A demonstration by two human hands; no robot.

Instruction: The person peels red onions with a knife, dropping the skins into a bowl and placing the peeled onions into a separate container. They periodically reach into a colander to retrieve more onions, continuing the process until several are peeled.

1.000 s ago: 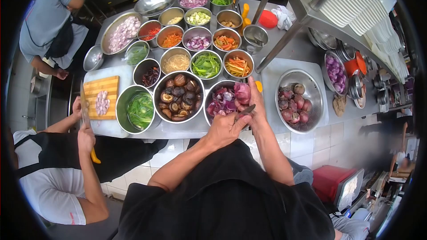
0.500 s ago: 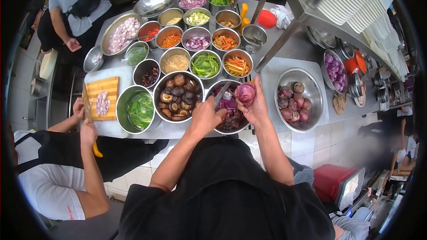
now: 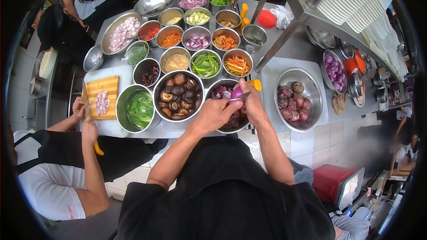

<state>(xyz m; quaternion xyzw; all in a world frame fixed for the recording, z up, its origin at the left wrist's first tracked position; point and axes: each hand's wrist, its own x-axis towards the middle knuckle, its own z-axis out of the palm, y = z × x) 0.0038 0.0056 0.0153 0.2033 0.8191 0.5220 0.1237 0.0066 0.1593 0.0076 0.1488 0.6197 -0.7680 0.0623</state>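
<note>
Left hand (image 3: 219,114): closed on small knife (image 3: 245,95), handle hidden in the grip; blade lies at the red onion (image 3: 237,93), thumb side close against it. Right hand (image 3: 253,103): fingers curled round the onion's far and outer side, holding it up. Onion is above the steel pot (image 3: 232,132) of onion skins and scraps, purple flesh showing, partly covered by fingers; can't tell how much skin is left on.

Handling, judged: onion light, firm, round; won't squash under a normal grip. Outer skin dry, papery, likely to slide or flake off; bared layers smooth, probably slick with juice, so it could twist under the blade. Best hold: around the widest part, fingertips spread, root or stem end left free, thumb off the blade's path. Knife light and stiff; take by the handle only, edge looks thin.

Around: shiitake mushrooms (image 3: 179,93) in the pot just beside, on the left. Perforated colander (image 3: 315,90) with unpeeled red onions (image 3: 299,103) to the right, purple onions (image 3: 334,72) in a bowl beyond. Yellow handle (image 3: 255,85) just past right fingers.
</note>
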